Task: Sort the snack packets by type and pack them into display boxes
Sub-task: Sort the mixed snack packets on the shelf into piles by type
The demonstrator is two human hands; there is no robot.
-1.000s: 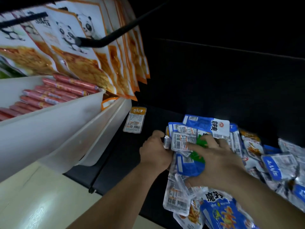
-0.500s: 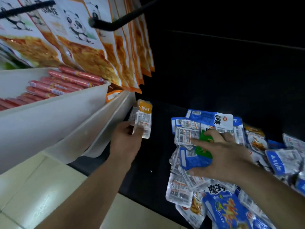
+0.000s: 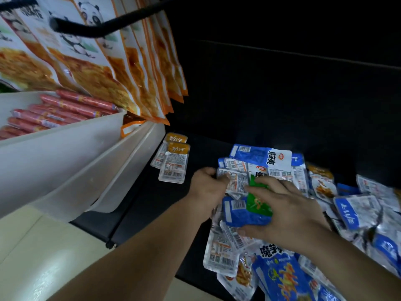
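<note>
Nearby, two orange-topped packets (image 3: 173,164) lie lengthwise, orange ends pointing rearward.

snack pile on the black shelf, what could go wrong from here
1. The front-edge packets lie right at the lip of the black shelf; the left hand tugging a silver packet could slide them to the floor.
2. Many packets lie barcode side up, so types may get mixed.
3. The two orange-topped packets lie loose beside the white bin and could be knocked.

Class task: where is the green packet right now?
Head view, right of centre: the green packet lies on a blue packet, partly under the right hand.
</note>
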